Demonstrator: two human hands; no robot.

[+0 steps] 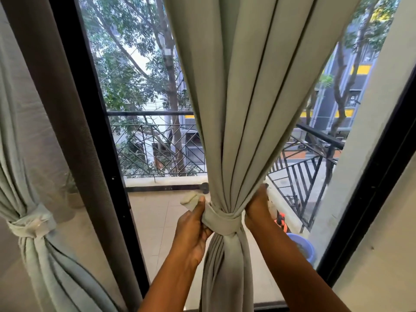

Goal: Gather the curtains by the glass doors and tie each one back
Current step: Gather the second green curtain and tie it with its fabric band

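Curtains are the matter here, and there are two of them in view. One curtain hangs in the middle, in front of the glass door, and it is gathered into a narrow bundle. A tie-back band of the same pale green cloth goes around this bundle at the level of the hands. The left hand pinches the left side of the band between thumb and curled fingers, and the loose end of the band sticks out just above the thumb. The right hand is on the right side of the bundle and reaches behind the folds; its fingers are hidden by the cloth, so I cannot tell how they close or what exactly they hold.

A second curtain is at the far left, beside the dark door frame, and it is already gathered and tied with its own band.

I judge that the step in hand is the fastening of the band on the middle curtain, and that the task is near its end. The next move probably calls for pulling the loose end tight and securing it, while the other hand keeps the folds together. If the pinch lets go too early, the band may loosen and the folds may spread again.

Outside, the balcony railing and a blue bucket are visible.
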